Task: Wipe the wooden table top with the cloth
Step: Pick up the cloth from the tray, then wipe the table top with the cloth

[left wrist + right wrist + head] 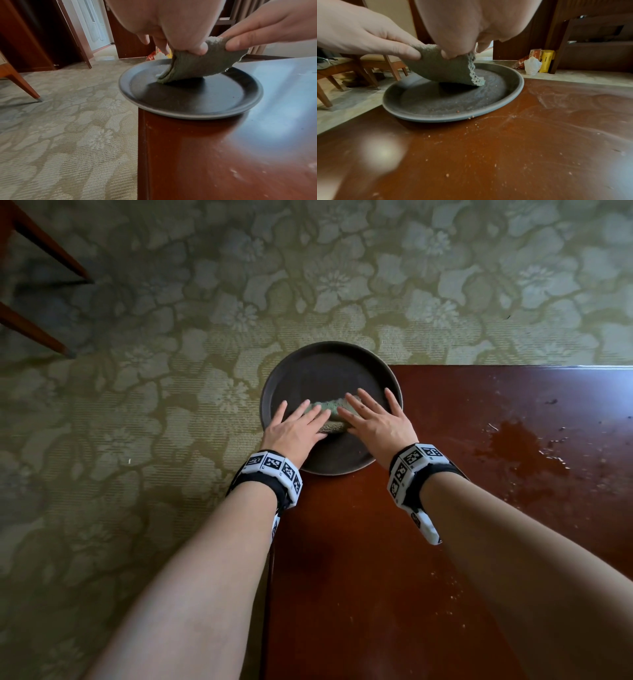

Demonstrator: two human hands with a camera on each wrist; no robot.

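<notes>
Head view, cloth: the folded grey-green terry cloth (328,409) hangs over the round dark tray (310,378), its lower fold touching the tray floor.
Left hand: the left hand (295,429) pinches one end of the cloth between thumb and fingers.
Right hand: the right hand (376,421) pinches the other end the same way, as the wrist views show.
Tray: it sits at the corner of the glossy reddish-brown wooden table top (376,559), its rim overhanging the edge.
In the way: scattered crumbs (447,175) and a wet stain (520,445) lie on the wood to the right of the tray.
Surface: smeared streaks and glare.
Room: green floral carpet (137,405), wooden chair legs (41,244), coloured bags (537,60) by a dark doorway.
</notes>
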